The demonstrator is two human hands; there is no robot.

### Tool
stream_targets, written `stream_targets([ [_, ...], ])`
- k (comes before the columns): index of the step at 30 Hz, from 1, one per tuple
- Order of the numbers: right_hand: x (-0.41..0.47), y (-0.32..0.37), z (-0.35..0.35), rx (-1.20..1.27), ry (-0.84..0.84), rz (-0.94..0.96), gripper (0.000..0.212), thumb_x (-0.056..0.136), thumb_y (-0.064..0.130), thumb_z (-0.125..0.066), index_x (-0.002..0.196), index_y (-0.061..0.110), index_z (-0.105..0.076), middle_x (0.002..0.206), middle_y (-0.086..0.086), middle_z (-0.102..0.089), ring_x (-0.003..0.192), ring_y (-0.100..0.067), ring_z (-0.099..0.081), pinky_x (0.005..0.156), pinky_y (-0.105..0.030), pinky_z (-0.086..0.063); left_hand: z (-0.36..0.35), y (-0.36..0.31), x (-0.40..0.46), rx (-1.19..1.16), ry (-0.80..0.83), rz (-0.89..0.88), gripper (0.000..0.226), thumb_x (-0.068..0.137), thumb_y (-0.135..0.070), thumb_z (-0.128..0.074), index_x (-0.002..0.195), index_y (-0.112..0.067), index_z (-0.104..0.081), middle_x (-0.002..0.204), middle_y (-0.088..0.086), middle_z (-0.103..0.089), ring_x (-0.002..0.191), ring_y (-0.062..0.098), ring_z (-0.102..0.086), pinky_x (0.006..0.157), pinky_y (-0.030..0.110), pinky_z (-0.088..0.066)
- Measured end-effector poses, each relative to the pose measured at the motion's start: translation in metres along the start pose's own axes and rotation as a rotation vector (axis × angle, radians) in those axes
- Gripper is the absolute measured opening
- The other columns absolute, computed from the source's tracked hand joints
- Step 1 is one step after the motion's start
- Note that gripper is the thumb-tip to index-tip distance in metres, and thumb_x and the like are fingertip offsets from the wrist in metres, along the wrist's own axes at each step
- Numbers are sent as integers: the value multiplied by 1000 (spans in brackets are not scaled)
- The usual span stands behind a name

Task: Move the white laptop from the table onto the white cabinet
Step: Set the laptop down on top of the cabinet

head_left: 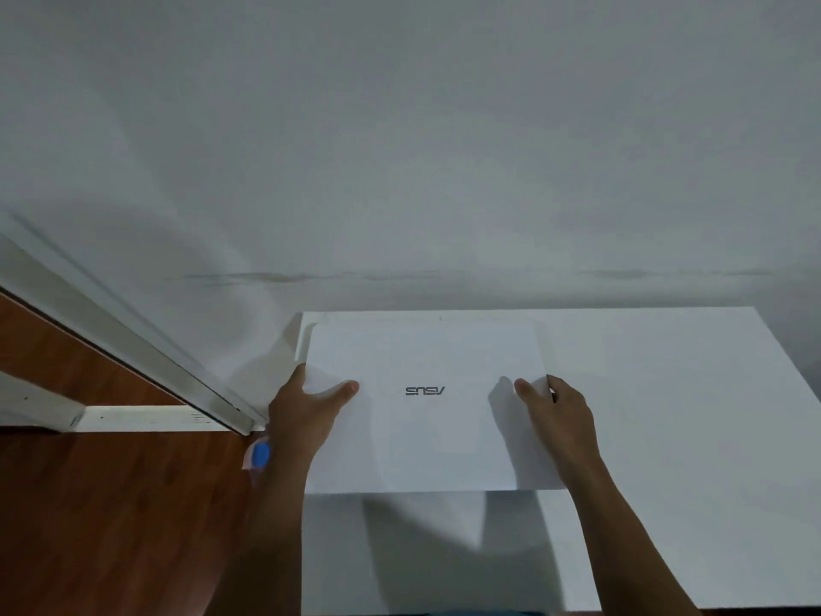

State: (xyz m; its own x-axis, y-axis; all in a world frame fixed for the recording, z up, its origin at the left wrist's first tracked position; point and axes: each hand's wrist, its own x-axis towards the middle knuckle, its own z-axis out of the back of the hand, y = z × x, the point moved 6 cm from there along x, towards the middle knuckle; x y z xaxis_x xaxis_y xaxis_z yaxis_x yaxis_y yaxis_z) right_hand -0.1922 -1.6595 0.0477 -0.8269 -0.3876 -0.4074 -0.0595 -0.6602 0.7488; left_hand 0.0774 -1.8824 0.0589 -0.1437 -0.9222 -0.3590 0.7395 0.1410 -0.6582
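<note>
**Head view: closed laptop held over the cabinet top**

The flat, closed white laptop, its dark logo upside down to the wearer, was at the far left part of the white cabinet's smooth top. Whether it rested fully on the surface I could not tell. The left hand clasped its left edge, thumb on the lid; the right hand clasped the right edge likewise. Reddish-brown wooden flooring lay to the left, a pale grey wall beyond.
</note>
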Motion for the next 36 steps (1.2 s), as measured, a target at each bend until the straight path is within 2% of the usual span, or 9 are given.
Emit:
stream_targets([
  [5,16,16,-17,-11,5,2,38,97,42,-65,95,4,-67,94,-7,-71,91,-31,-64,75,-37,-44,2,-6,24,20,4,8,75,81,-53,-75,138,-9,-53,136,14,-62,123,36,-59,99,45,-49],
  [10,25,26,-28,-35,-22,-7,48,97,46,-63,117,3,-70,115,-12,-74,111,-36,-67,88,-39,-48,5,-9,42,26,-7,17,75,79,-49,-79,136,-7,-53,135,19,-47,119,36,-55,96,40,-49],
  [15,32,33,-31,-47,-57,9,48,99,45,-62,123,4,-68,119,-9,-71,109,-31,-64,93,-40,-49,2,-12,51,47,-2,11,77,80,-48,-79,138,-6,-51,139,19,-42,123,37,-52,100,41,-48],
  [19,36,37,-32,-65,-63,27,44,100,42,-63,123,4,-68,123,-13,-72,100,-26,-57,89,-35,-44,0,-12,55,123,-13,35,80,81,-53,-76,141,-7,-49,142,20,-40,132,40,-42,105,48,-44],
  [21,36,37,-33,-91,-64,24,48,100,43,-62,127,3,-66,126,-16,-71,110,-32,-56,96,-39,-44,-1,-11,55,145,-16,41,81,81,-54,-75,141,-6,-49,142,20,-39,133,40,-39,106,50,-43],
  [24,38,35,-36,-139,-46,7,57,101,47,-59,138,4,-62,129,-19,-69,133,-39,-42,111,-51,-41,-2,-10,57,157,-16,49,82,81,-53,-75,142,-6,-49,142,20,-39,133,41,-39,106,50,-43],
  [31,35,33,-38,-181,-58,25,59,101,45,-61,142,2,-59,133,-20,-67,133,-41,-44,109,-46,-34,-1,-9,58,207,-34,78,80,82,-53,-73,143,-8,-48,140,19,-41,133,39,-42,107,56,-38],
  [34,36,31,-39,-209,-65,26,59,101,44,-61,141,1,-59,131,-22,-68,132,-41,-48,108,-43,-32,-2,-3,60,131,-31,53,77,81,-53,-75,139,-7,-53,136,20,-44,129,40,-46,104,53,-45],
  [36,34,32,-41,-223,-70,24,61,100,45,-62,141,0,-59,131,-23,-67,131,-42,-49,108,-43,-31,-3,-1,56,119,-46,38,78,82,-53,-73,142,-8,-51,139,20,-43,131,39,-44,105,51,-45],
])
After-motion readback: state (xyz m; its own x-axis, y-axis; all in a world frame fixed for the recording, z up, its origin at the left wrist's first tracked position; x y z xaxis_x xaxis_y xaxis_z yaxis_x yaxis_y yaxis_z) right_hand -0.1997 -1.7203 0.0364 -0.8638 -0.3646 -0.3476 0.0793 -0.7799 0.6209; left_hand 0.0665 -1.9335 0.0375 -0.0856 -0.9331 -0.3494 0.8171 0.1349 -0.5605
